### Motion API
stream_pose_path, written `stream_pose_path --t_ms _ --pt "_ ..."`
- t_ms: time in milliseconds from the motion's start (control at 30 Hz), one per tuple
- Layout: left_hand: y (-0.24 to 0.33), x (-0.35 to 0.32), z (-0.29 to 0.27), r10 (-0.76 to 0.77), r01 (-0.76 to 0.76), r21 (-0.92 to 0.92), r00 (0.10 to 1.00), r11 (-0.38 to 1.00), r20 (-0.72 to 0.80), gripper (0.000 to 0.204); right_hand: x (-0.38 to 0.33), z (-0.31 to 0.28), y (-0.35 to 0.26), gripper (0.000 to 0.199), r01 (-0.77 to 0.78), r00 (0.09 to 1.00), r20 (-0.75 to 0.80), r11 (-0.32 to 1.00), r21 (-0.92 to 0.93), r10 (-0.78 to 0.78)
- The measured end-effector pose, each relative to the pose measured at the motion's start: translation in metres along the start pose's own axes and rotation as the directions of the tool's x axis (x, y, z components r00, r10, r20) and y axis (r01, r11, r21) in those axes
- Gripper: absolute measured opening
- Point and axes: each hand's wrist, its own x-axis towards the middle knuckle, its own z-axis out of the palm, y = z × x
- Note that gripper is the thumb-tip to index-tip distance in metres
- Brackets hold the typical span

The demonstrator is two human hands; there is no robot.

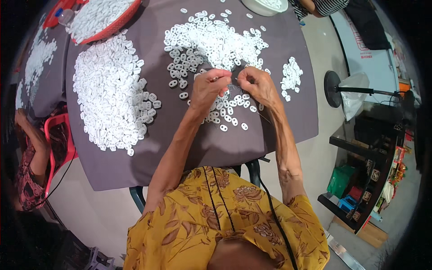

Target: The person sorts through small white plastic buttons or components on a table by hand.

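My left hand (pixel 209 87) pinches a small white plastic ring piece (pixel 215 78) between thumb and fingers above the table. My right hand (pixel 256 85) is close beside it, its fingertips closed on a thin wire or needle (pixel 240 81) that points toward the left hand. Both hands hover over a scatter of small white oval rings (pixel 227 114) on the dark grey table (pixel 198 148). A loose pile of the same rings (pixel 211 40) lies just beyond the hands.
A big heap of white rings (pixel 110 90) lies at left, a small cluster (pixel 291 77) at right. A red basket (pixel 101 18) of rings and a white bowl (pixel 265 5) stand at the far edge. Another person (pixel 29 157) sits at left on a red chair. A fan (pixel 355 92) and shelf (pixel 364 180) stand right.
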Motion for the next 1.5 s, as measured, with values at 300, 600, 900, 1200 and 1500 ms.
stream_pose_path --t_ms 300,600,900,1200,1500 --pt "0.001 -0.002 0.008 0.042 -0.051 0.122 0.996 0.991 0.079 0.02 -0.006 -0.009 -0.022 0.012 -0.101 0.993 0.074 0.986 0.136 0.091" --pt "-0.003 0.001 0.014 0.118 -0.116 0.199 0.993 0.973 0.001 0.023 -0.014 0.002 -0.019 0.016 -0.181 0.981 -0.023 0.95 0.253 0.193" --pt "-0.009 0.002 0.017 0.104 -0.102 0.103 0.995 0.989 -0.008 0.023 -0.011 0.021 -0.017 0.011 0.147 0.932 -0.339 0.988 0.038 -0.125" --pt "-0.01 0.001 0.02 0.142 -0.142 0.021 0.99 0.99 -0.024 0.016 -0.014 0.03 -0.008 0.011 -0.048 0.962 -0.184 0.788 0.614 0.202" --pt "-0.012 0.008 0.017 0.248 -0.182 0.471 0.965 0.863 -0.083 0.02 -0.012 0.019 -0.001 0.011 -0.02 0.931 -0.337 0.94 0.342 0.142"
